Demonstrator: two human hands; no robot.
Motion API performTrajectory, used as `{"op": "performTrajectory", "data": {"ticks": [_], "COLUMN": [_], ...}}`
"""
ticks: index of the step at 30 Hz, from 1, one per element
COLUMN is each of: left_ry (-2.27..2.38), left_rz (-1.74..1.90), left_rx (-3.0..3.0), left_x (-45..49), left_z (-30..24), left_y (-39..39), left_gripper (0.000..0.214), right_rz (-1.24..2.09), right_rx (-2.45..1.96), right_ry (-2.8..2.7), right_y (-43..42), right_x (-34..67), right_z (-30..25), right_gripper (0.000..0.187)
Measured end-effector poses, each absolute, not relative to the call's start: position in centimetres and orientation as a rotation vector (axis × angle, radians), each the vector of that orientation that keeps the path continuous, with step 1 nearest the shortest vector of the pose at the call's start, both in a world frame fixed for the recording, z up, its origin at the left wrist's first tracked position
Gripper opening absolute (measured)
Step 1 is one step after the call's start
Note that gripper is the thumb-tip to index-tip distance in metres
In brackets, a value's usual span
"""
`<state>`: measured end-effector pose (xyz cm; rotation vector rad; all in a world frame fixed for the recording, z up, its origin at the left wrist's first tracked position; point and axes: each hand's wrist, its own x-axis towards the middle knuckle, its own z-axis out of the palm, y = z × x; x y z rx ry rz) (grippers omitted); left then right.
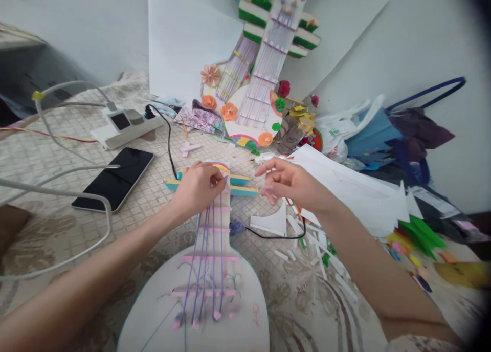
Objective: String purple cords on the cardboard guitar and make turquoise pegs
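A white toy stringed instrument, shaped like a small guitar, lies flat on the table with its round body nearest me. Several purple strings run up its neck over pink crossbars. At the head of the neck, my left hand is closed in a pinch, apparently on the end of a purple string; the fingertips partly hide it. Blue and yellow pegs stick out on both sides of the head. Just right of these pegs, my right hand hovers with fingers loosely bent and apart, nothing visible in them.
Two decorated toy instruments lean against the wall. At left lie a phone, a power strip and looping white cables. Paper scraps, a large white sheet and bags occupy the right.
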<state>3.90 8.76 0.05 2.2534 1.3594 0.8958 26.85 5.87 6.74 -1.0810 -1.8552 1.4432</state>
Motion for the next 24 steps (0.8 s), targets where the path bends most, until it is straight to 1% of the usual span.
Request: {"op": "performTrajectory", "data": {"ticks": [2, 4, 8, 12, 14, 18, 20, 22, 24], "left_ry": [1.347, 1.331, 1.323, 1.328, 1.341, 1.351, 1.368, 1.394, 1.421], "left_rz": [0.914, 0.928, 0.951, 0.964, 0.957, 0.963, 0.966, 0.956, 0.939], "left_rx": [2.257, 2.251, 2.243, 2.257, 2.261, 2.267, 2.267, 2.27, 2.278], "left_x": [3.9, 3.9, 4.0, 4.3, 4.3, 4.3, 4.1, 3.9, 3.7], "left_z": [0.0, 0.0, 0.4, 0.7, 0.8, 0.9, 0.9, 0.9, 0.9], "left_y": [8.8, 8.9, 9.1, 9.1, 9.1, 9.4, 9.5, 9.7, 9.9], "left_gripper": [0.015, 0.015, 0.014, 0.014, 0.015, 0.015, 0.016, 0.017, 0.017], "right_rz": [1.501, 1.483, 1.192, 1.058, 1.14, 1.505, 1.61, 1.624, 1.529], "right_rx": [-1.073, -1.146, -1.356, -1.35, -1.313, -1.26, -1.244, -1.235, -1.254], "right_ry": [-1.849, -1.849, -1.845, -1.889, -1.793, -1.551, -1.494, -1.494, -1.537], "right_y": [4.3, 3.3, 3.4, 5.1, 5.9, 7.2, 7.7, 8.4, 9.3], "right_x": [28.1, 28.6, 26.9, 23.7, 22.4, 21.3, 21.4, 21.6, 21.9], "right_z": [7.8, 8.0, 5.7, 2.6, 1.7, 1.2, 1.2, 1.3, 1.4], "right_gripper": [0.023, 0.021, 0.016, 0.025, 0.025, 0.023, 0.023, 0.018, 0.014]}}
